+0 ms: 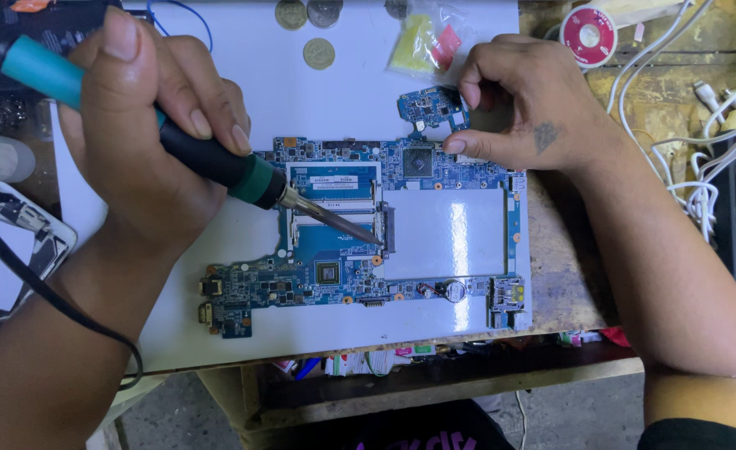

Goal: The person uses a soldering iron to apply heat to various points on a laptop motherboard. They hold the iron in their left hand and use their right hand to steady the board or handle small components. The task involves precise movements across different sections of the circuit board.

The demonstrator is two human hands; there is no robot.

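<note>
My left hand (147, 125) is closed around the soldering iron (176, 146), its tip down on the blue circuit board (335, 237) near the middle, by the right end of the long slot; my right hand (522, 104) has its fingers curled, fingertips pressing the board's top edge beside a small loose board (429, 107). The board lies flat on a white sheet (343, 92) on the bench (564, 275); I judge the thing is to keep it pinned, touch only the one joint, and keep the cord (43, 287) off the parts.

Bright, sharp; glare on white sheet (460, 229)
</note>
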